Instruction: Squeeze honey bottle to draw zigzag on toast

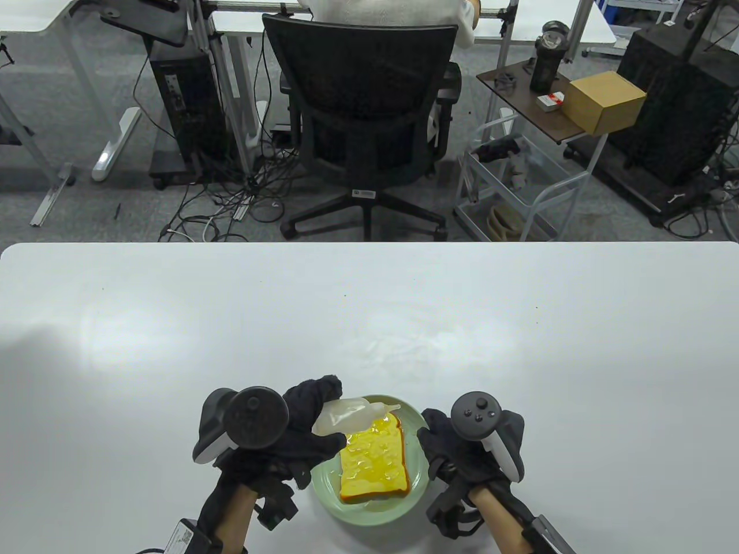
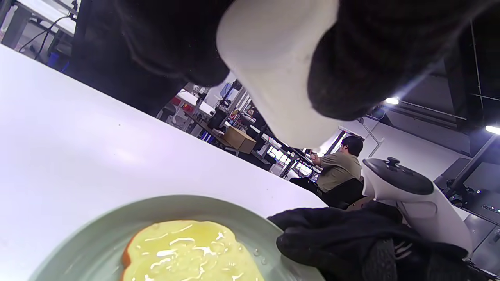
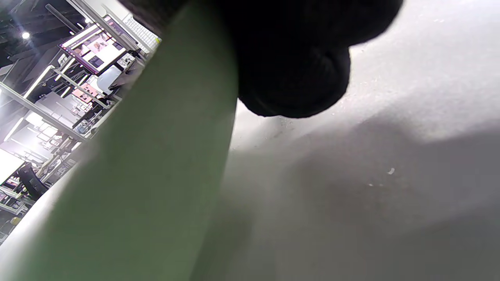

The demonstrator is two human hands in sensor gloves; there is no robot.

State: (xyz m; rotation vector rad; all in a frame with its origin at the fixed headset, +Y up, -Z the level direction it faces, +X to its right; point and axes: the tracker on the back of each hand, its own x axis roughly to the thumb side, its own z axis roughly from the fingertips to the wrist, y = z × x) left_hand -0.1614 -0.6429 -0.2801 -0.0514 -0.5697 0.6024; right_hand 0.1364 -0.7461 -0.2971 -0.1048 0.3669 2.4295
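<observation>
A slice of toast [image 1: 374, 461] with glossy honey on it lies on a pale green plate [image 1: 329, 490] near the table's front edge. My left hand [image 1: 306, 421] grips a translucent squeeze bottle [image 1: 346, 414] tilted over the toast's far edge, nozzle pointing right. In the left wrist view the bottle [image 2: 277, 66] fills the top between my gloved fingers [image 2: 363, 58], above the toast [image 2: 187, 253] and plate [image 2: 86, 249]. My right hand [image 1: 447, 447] rests against the plate's right rim; the right wrist view shows the rim [image 3: 156, 164] close up under a fingertip [image 3: 297, 70].
The white table [image 1: 369, 311] stretches far beyond the plate. Behind its far edge stand an office chair [image 1: 364, 115], a wire cart [image 1: 514, 190] and a side table with a cardboard box [image 1: 606, 101].
</observation>
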